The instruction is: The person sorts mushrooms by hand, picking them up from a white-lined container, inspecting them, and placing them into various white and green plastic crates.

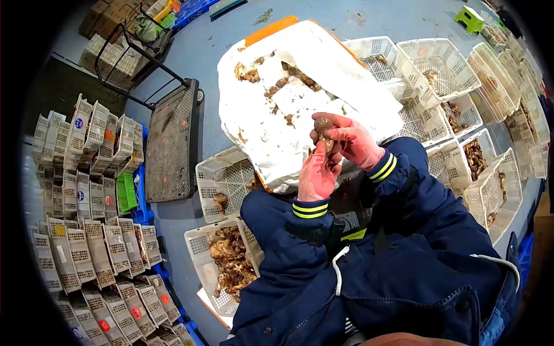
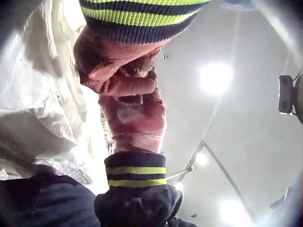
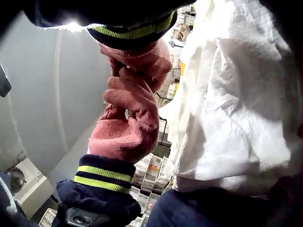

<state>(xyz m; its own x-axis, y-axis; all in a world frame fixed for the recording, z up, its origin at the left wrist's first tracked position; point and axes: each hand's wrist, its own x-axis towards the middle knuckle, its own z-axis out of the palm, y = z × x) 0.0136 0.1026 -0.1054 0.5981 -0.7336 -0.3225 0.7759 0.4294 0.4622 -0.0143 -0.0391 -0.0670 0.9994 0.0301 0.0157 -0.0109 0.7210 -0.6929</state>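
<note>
A brown mushroom [image 1: 324, 128] with a rounded cap is held up between both hands, over the near edge of a white sheet [image 1: 254, 115]. My left hand [image 1: 317, 176], in a pink glove, pinches its lower part from below. From the right, my gloved right hand [image 1: 362, 144] curls its fingers round the upper part. In the left wrist view the left hand [image 2: 111, 66] overlaps the right hand [image 2: 135, 123], and the mushroom is mostly hidden. Several more mushrooms [image 1: 301, 76] and brown crumbs lie scattered on the sheet.
White plastic baskets stand close on both sides: one heaped with brown mushrooms [image 1: 231, 256], another holding only a few [image 1: 222, 179], and several baskets [image 1: 441, 63] at the right. A flat trolley [image 1: 170, 144] and stacked crates [image 1: 98, 230] are further left.
</note>
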